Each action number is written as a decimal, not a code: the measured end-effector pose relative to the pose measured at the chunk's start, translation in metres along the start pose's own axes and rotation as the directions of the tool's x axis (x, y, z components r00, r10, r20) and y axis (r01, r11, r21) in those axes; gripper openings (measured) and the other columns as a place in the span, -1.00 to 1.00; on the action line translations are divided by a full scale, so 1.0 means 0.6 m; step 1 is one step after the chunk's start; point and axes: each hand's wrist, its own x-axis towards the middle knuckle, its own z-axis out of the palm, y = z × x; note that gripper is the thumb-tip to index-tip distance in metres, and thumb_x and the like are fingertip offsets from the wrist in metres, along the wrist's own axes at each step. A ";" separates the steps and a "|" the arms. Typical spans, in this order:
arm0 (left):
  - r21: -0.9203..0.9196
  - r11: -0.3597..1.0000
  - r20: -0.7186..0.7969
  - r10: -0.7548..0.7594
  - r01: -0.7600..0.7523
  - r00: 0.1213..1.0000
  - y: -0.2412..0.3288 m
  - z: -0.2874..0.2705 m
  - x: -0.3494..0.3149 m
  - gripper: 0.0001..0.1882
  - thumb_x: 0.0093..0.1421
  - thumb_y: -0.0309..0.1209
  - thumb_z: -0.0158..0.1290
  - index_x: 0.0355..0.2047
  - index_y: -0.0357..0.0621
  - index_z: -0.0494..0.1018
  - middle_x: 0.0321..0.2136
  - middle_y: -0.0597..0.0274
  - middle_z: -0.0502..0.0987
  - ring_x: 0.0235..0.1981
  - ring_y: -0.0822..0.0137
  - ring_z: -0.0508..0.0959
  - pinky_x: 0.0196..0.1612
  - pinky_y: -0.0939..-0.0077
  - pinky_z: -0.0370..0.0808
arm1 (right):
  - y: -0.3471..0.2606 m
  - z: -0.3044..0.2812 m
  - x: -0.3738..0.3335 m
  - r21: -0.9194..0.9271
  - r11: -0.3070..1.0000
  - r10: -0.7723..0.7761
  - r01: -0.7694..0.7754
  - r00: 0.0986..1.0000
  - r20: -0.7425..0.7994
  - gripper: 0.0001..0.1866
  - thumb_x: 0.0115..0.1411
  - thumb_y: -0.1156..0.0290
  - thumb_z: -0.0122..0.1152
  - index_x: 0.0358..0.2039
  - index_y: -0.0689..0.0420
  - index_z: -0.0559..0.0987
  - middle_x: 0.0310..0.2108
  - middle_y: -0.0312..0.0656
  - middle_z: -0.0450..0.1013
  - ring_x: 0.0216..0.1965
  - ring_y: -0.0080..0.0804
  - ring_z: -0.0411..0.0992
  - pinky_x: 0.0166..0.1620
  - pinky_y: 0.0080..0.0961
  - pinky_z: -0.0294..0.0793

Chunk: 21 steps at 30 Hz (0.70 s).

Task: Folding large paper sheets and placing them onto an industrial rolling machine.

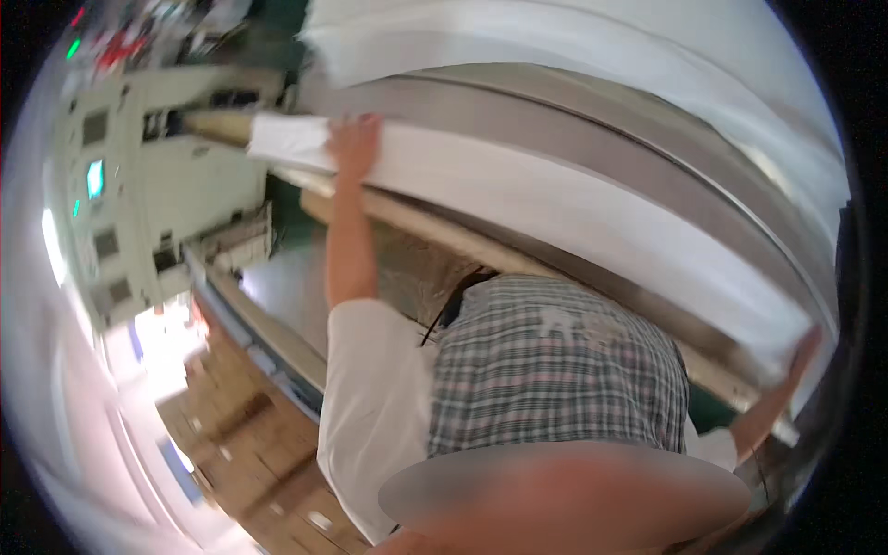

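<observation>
Left hand [354, 143]: arm stretched out, palm flat and fingers loosely spread on the near-left end of a wide white sheet stack [555, 208]; pressing on it, not curled around it. Right hand [803, 356]: at the far right end of the same stack, fingers extended along its edge; blur hides whether they wrap under. The stack lies across a grey curved machine bed [592, 139], with more white material [573, 46] above. Person wears a white shirt and plaid apron [555, 370]. Lower left: brown cardboard boxes [250, 453] stacked on the floor. Upper left: pale cabinet [139, 176] with a small lit blue-green panel [94, 178].
</observation>
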 end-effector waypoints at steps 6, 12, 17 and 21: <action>-0.247 0.969 -0.086 -0.044 0.021 0.995 -0.013 0.001 -0.013 -0.72 0.12 -0.17 -0.12 -0.20 0.09 0.44 -0.08 0.06 0.35 0.05 0.00 0.20 -0.05 0.01 0.26 | -0.056 -0.071 0.042 -0.074 0.929 0.362 -0.364 0.932 -0.032 -0.25 0.17 -0.16 -0.41 0.11 0.27 0.15 0.08 0.09 0.15 0.07 -0.04 0.17 0.08 -0.25 0.15; -0.851 0.380 0.055 -0.621 0.362 0.782 -0.120 0.039 -0.044 -0.80 -0.02 -0.46 0.03 -0.33 0.01 0.48 -0.30 0.06 0.42 -0.39 0.18 0.46 -0.26 0.37 0.40 | -0.035 -0.146 0.024 -0.131 0.925 0.344 -0.357 0.932 -0.111 -0.17 0.11 -0.26 -0.37 0.08 0.28 0.20 0.05 0.14 0.17 0.03 0.02 0.20 0.06 -0.25 0.17; -0.607 0.755 0.068 -0.264 0.250 0.962 -0.160 -0.075 -0.026 -0.84 -0.08 -0.46 0.06 -0.41 0.02 0.49 -0.46 0.11 0.42 -0.49 0.22 0.46 -0.34 0.42 0.41 | -0.143 -0.038 0.033 0.040 0.898 0.439 -0.439 0.899 0.008 -0.30 0.19 -0.13 -0.44 0.11 0.19 0.18 0.09 0.05 0.14 0.08 -0.02 0.16 0.09 -0.27 0.14; -0.565 0.815 0.204 -0.016 0.131 0.979 -0.133 0.007 0.036 -0.85 -0.09 -0.47 0.10 -0.43 -0.09 0.48 -0.46 0.12 0.40 -0.51 0.28 0.45 -0.37 0.49 0.42 | 0.001 -0.191 0.000 -0.169 0.948 0.253 -0.268 0.962 -0.104 -0.27 0.17 -0.16 -0.41 0.12 0.18 0.17 0.10 0.05 0.13 0.08 -0.02 0.15 0.10 -0.29 0.12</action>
